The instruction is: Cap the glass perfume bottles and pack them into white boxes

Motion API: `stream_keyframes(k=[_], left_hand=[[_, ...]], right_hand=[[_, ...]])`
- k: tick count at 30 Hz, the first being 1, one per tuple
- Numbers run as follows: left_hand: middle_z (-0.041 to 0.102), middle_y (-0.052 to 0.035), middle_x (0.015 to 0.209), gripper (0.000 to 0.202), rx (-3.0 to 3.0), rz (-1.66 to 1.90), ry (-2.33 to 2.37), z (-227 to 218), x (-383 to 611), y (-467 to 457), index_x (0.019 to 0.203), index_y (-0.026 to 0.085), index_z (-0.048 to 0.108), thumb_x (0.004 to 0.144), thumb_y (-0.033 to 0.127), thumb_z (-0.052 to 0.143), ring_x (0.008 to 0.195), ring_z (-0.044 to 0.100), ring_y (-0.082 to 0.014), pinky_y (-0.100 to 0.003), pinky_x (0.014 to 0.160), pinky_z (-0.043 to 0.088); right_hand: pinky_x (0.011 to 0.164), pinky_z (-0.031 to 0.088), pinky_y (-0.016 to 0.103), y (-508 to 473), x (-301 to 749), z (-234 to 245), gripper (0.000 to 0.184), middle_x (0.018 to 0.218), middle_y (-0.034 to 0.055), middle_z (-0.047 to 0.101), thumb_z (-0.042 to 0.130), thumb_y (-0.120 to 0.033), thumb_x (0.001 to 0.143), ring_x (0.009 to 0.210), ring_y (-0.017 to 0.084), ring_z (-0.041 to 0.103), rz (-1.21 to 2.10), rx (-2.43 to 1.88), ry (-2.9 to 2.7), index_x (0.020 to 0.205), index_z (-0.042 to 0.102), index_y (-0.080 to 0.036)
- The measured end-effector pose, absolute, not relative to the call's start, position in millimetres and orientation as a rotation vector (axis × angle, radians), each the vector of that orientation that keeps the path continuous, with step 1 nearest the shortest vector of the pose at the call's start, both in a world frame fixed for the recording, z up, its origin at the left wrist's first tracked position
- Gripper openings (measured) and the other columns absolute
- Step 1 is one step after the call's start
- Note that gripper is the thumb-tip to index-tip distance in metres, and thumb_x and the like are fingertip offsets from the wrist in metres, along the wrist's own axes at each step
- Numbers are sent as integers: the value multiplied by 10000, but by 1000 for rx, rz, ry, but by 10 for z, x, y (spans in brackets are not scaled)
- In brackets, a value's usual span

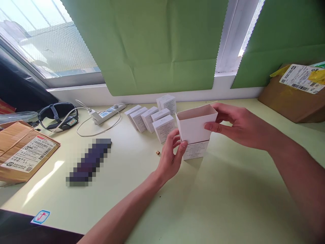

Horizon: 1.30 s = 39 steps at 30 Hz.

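Both hands hold a white cardboard box [195, 127] whose top is open toward me. At its lower left corner my left hand [174, 154] is closed, with the thumb on the front and the fingers along the side. My right hand [230, 123] pinches the upper right wall, thumb in front and fingers behind. Directly below is a white box part with printed text [195, 150]; I cannot tell whether it is a separate box or the same one's lower part. Left of the hands stand several small white printed boxes [164, 128]. A tiny brass-coloured piece [157, 153] lies near my left hand.
A pixelated dark object [90, 162] lies on the table's left. Behind it are a power strip [105, 114] with a white cable and a black headset [59, 117]. Cardboard parcels [27, 152] stand at the left edge and the far right. Green blinds [165, 44] hang behind.
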<state>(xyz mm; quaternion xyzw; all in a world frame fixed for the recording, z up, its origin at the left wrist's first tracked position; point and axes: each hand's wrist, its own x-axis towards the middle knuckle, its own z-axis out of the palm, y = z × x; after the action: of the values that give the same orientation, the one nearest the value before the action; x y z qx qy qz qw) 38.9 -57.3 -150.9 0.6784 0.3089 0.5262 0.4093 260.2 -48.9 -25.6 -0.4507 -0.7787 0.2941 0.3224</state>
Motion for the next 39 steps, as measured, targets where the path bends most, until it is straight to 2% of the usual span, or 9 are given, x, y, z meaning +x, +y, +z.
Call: stream_keyframes(k=[5,15,19,27,31,35,39], left_hand=[[566,-104,1390,392,1734,1317,791,-1510,389,-574,1418,286,401,1038,356,466,1217,583,-225,-458,1054,477],[589,-99,1338,390,1713,1302,783,-1505,372,-565,1419,297,388,1039,357,457,1148,599,-220,-461,1021,488],[584,-82,1322,405,1694,1342,719,-1533,372,-546,1416,318,398,1025,336,500,1168,594,-218,-464,1042,481],[534,-79,1420,439,1677,1338,651,-1572,370,-501,1420,324,401,1006,312,545,1303,538,-232,-505,1144,407],[530,-81,1424,426,1649,1328,669,-1557,373,-516,1409,318,413,1005,319,546,1313,530,-231,-507,1151,399],[522,-85,1435,431,1647,1306,679,-1534,371,-531,1416,320,409,1007,315,541,1319,521,-230,-492,1136,419],[519,-86,1430,421,1674,1305,677,-1525,373,-534,1416,318,413,1011,328,530,1328,504,-236,-472,1104,447]], right_hand=[[786,541,395,-468,2661,-263,289,1070,6,735,682,-549,858,989,279,692,805,-1200,-2047,1012,663,-305],[767,559,429,-443,2672,-337,312,960,-7,743,742,-552,803,945,295,710,754,-1228,-1971,990,651,-319],[757,567,425,-448,2678,-327,319,1000,-4,745,742,-555,804,942,297,717,774,-1208,-1934,982,641,-311],[755,569,421,-424,2709,-341,389,1047,12,741,729,-613,784,953,304,707,671,-1247,-2007,1035,666,-323],[763,558,416,-460,2720,-296,357,1116,13,726,712,-591,811,960,291,698,645,-1272,-2046,1033,653,-318],[691,546,400,-488,2735,-252,349,1108,41,736,706,-581,814,946,309,701,671,-1354,-2056,1025,652,-308],[687,567,398,-488,2721,-258,357,1136,18,739,742,-562,785,932,300,721,767,-1368,-1974,1025,638,-319]])
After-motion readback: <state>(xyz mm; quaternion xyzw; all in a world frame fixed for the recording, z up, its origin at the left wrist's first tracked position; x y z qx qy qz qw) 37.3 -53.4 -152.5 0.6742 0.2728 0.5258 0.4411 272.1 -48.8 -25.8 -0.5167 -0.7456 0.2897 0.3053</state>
